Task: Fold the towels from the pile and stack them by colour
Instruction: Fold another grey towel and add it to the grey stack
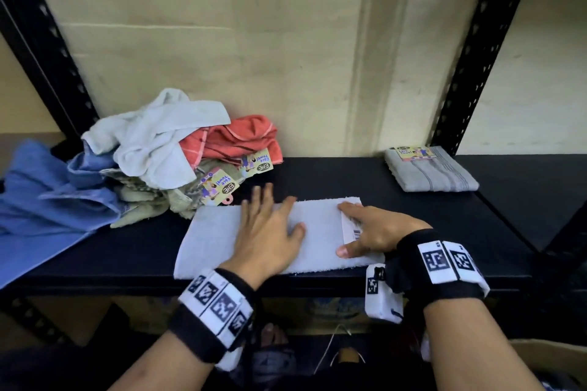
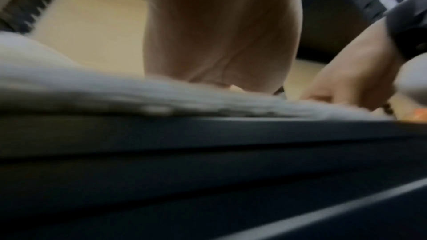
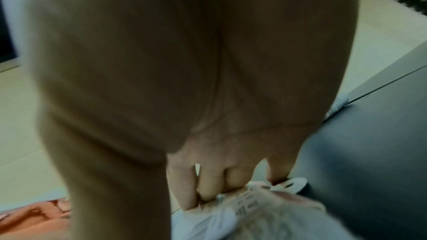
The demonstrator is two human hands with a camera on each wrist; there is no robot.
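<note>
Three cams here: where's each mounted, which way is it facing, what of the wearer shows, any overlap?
Head: looks down at shelf; left hand, right hand flat on white towel.
Left wrist: at shelf edge, looks along palm over the towel.
Right wrist: looks along fingers onto paper tag.
Shared: towel, right hand.

A black metal shelf (image 1: 397, 174) spans the middle. Its perforated black uprights (image 1: 470, 67) rise toward ten and two o'clock. Behind stands a scuffed cream wall (image 1: 254, 41), evenly lit, with a vertical ridge toward one o'clock.
</note>
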